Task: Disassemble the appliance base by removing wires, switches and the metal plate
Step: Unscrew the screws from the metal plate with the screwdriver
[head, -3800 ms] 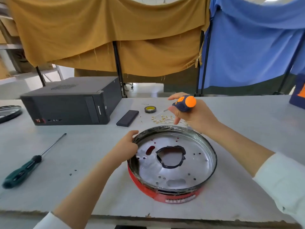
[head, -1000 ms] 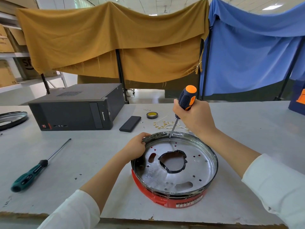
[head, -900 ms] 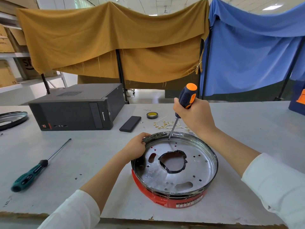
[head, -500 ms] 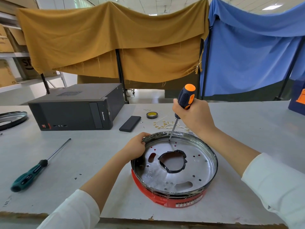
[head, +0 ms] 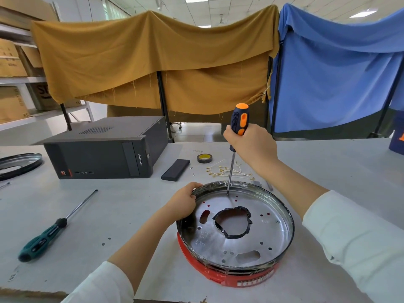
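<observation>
The round appliance base (head: 220,275), red on the outside, lies on the table in front of me. Its shiny metal plate (head: 260,232) faces up, with a black-edged hole in the middle and several small holes. My left hand (head: 182,203) grips the base's rim at the far left. My right hand (head: 251,143) grips an orange-and-black screwdriver (head: 239,119), held nearly upright. The tip of its shaft touches the plate near the far rim.
A green-handled screwdriver (head: 46,238) lies at the left. Behind stand a black computer case (head: 105,149), a black flat box (head: 175,169), a tape roll (head: 204,158) and several loose wires with terminals (head: 220,170). Another metal ring (head: 18,165) lies far left.
Since 3.8 s ago my right hand brought the screwdriver down onto the plate near the far rim. Over the last second the handle has swung more upright. My left hand has stayed on the rim.
</observation>
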